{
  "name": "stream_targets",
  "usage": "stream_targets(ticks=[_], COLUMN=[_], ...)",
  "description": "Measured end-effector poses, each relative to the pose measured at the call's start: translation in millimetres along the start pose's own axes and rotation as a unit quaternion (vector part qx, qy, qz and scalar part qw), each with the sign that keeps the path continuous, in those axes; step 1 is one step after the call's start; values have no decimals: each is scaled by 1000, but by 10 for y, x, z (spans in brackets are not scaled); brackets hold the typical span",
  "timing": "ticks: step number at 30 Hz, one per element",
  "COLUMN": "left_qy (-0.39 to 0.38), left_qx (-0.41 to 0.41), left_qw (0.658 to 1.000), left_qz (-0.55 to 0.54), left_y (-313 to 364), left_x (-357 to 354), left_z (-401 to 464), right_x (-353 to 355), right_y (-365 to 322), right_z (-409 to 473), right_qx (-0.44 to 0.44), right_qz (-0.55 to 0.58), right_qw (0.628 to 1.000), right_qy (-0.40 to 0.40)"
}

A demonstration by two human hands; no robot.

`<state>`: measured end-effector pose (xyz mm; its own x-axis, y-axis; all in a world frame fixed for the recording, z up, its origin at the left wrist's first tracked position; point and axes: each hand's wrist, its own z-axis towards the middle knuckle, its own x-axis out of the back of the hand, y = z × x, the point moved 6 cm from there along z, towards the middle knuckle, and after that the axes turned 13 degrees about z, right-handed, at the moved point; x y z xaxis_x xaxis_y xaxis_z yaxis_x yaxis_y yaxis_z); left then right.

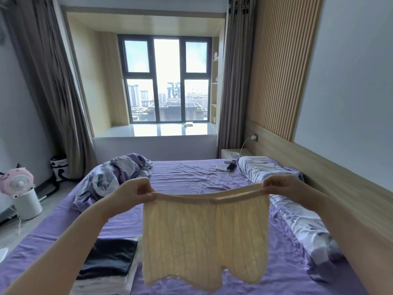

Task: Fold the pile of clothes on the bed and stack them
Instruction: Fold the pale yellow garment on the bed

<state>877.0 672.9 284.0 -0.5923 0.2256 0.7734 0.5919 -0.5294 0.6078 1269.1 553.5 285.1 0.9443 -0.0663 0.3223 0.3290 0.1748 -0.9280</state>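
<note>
1. Cream knit shorts [204, 233] hang above the bed [191, 177], waistband running left-right.
2. Left hand [139, 191] and right hand [280, 185] each pinch a waistband corner.
3. Folded stack [108, 260] lies near-left, closer to the left hand.

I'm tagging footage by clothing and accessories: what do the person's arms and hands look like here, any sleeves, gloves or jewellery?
Both forearms are bare for as far as the view shows, with no sleeve or cuff in sight. The left hand and right hand wear no gloves. No watch, bracelet or ring is visible, and no markings show on either arm.
</note>
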Motion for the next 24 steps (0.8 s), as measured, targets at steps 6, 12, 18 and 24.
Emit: stream_targets(ticks=[6,12,18,24], left_qy=[-69,-104,-71,-42], left_qx=[-23,-72,-105,-114], left_qw=[997,977,965,955], left_qz=[-8,173,229,271], left_y=[100,204,329,462], left_x=[-49,-199,-216,-166], left_z=[-55,-3,25,2], right_x=[9,-25,-55,-61], right_y=[85,154,106,176], right_z=[-53,-39,-43,-82], right_qx=[-18,-32,-29,-70], right_qz=[65,-59,-78,-55], right_qw=[997,997,995,994], right_qy=[-22,-38,-62,-63])
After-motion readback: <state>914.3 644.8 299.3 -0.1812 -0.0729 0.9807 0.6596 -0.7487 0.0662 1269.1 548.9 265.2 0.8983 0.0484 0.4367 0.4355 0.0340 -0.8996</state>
